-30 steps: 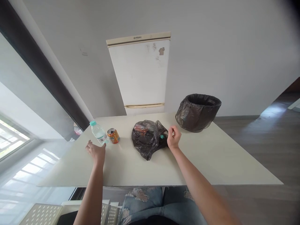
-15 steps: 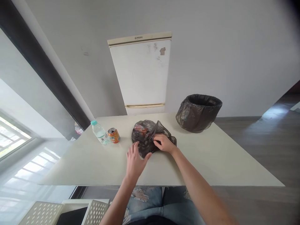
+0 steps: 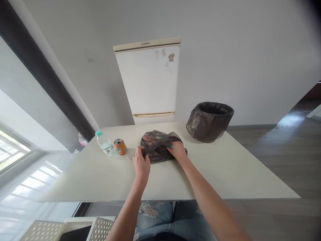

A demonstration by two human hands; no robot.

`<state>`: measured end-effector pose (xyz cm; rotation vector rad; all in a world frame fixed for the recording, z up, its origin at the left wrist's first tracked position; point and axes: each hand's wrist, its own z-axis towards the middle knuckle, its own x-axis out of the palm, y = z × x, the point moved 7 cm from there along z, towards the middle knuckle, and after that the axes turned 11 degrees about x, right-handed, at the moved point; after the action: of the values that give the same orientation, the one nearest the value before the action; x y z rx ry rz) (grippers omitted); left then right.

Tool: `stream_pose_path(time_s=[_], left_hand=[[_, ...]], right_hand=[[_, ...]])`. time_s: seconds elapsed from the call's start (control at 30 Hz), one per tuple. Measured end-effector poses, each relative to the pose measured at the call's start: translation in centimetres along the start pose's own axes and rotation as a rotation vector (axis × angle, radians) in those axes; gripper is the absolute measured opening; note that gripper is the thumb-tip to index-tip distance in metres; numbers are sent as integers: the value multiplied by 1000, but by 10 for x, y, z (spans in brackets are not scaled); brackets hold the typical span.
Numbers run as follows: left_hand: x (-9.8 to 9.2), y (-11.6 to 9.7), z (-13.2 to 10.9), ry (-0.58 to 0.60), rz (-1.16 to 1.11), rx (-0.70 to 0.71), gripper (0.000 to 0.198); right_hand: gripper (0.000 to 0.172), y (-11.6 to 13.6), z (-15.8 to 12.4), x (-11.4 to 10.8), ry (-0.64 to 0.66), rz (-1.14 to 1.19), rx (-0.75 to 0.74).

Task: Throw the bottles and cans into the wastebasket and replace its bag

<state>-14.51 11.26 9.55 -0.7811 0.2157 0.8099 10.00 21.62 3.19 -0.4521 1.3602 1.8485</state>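
Note:
A dark, see-through plastic bag (image 3: 157, 155) lies crumpled on the pale table, with something reddish showing through its upper left part. My left hand (image 3: 141, 162) pinches the bag's left edge, fingers closed on the film. My right hand (image 3: 177, 149) is at the bag's right side, its fingers partly under the film and closed; a small green thing shows at the fingertips, too small to name. Left of the bag, an orange can (image 3: 120, 147) stands upright, open top up. Beside the can is a clear bottle (image 3: 105, 144) with a green cap.
A bin lined with a dark bag (image 3: 210, 124) stands at the table's back right. The white table (image 3: 215, 174) has its near edge at my lap. Behind it is a white fridge (image 3: 150, 80). A white perforated basket (image 3: 101, 229) is at the lower left.
My left hand has closed on the bag's left edge, where it was spread before. The raised film has come down and the bag lies flatter. Green now shows at my right fingertips.

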Motion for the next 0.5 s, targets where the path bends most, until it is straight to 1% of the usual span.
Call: stream_pose_path(time_s=[0.07, 0.13, 0.2, 0.23, 0.27, 0.3, 0.33, 0.4, 0.43, 0.5], left_hand=[[-4, -9, 0, -17, 5, 36, 33], [-9, -24, -5, -65, 26, 118, 34], [-14, -46, -15, -120, 30, 283, 31], [-13, -58, -21, -115, 24, 386, 28], [-9, -67, -27, -75, 14, 479, 27], [-2, -74, -32, -7, 7, 545, 27], [6, -76, -35, 73, 8, 573, 29], [23, -68, -36, 203, 33, 530, 34], [29, -60, -35, 236, 51, 480, 37], [38, -43, -31, 270, 81, 381, 43]], right_hand=[[18, -3, 1, -2, -10, 1, 21], [14, 0, 0, -6, -18, 27, 19], [13, 8, 0, -13, -23, 72, 3], [15, 13, -1, -18, -26, 98, -9], [18, 18, -3, -22, -28, 118, -21], [20, 23, -4, -28, -31, 149, -36], [22, 29, -7, -33, -35, 203, -52], [25, 36, -12, -46, -53, 389, -76], [26, 36, -14, -52, -73, 507, -78], [28, 30, -17, -65, -160, 732, -52]])
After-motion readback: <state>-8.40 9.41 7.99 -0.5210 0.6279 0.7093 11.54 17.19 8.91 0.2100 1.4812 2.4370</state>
